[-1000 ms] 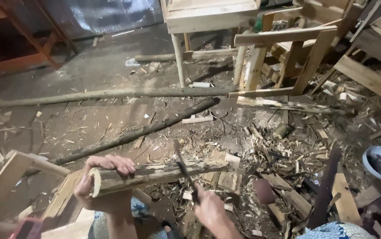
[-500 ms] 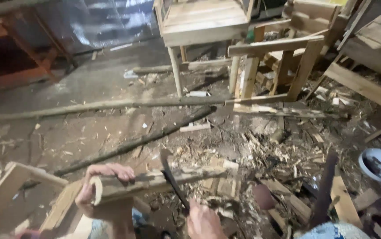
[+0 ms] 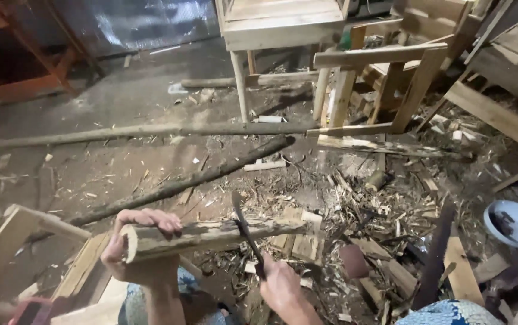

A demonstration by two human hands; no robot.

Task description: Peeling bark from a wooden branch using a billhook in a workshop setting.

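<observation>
My left hand [image 3: 135, 250] grips the near end of a short, partly barked wooden log [image 3: 211, 233] that lies roughly level and points right. My right hand [image 3: 280, 286] holds the handle of a dark curved chopping blade [image 3: 244, 232], whose edge rests against the log's middle. The log's far end sits over wood blocks [image 3: 298, 241] on the floor.
Wood chips and shavings [image 3: 379, 204] litter the dirt floor. Two long poles [image 3: 150, 129] [image 3: 199, 177] lie across it. Unfinished wooden chairs [image 3: 283, 24] [image 3: 379, 78] stand behind. A pale bowl [image 3: 515, 222] sits at right, a wooden frame [image 3: 6, 253] at left.
The blade has come down from a raised position onto the log's middle. My left hand keeps the log steady, and the view has shifted slightly down.
</observation>
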